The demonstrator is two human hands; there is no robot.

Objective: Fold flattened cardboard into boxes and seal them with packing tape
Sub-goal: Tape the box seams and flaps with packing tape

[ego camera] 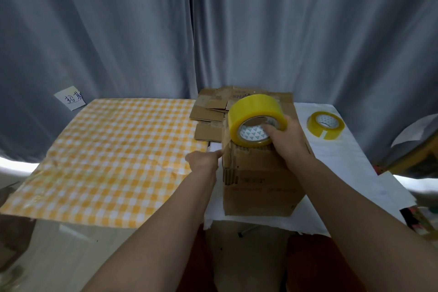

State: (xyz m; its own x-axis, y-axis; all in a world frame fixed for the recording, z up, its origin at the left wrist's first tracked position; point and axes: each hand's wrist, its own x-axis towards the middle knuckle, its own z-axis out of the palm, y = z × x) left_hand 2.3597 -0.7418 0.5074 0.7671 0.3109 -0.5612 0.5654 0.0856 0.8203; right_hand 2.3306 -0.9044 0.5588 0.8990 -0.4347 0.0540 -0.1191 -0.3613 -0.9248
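A brown corrugated cardboard box (258,187) is set upright on a white cloth (350,161) near the table's front edge. Its left top corner is touched by the left hand (203,161); the fingers are pressed together against the cardboard, though how they lie on the far side cannot be told. A thick yellow tape roll (257,119) is held on the box top by the right hand (288,136), whose fingers are curled into the printed white core. To the left, a yellow-and-white checked cloth (106,156) is spread flat. A second, thinner tape roll (326,125) lies to the right. Flattened cardboard sheets (211,111) are stacked just behind the box, before grey pleated curtains (142,31).
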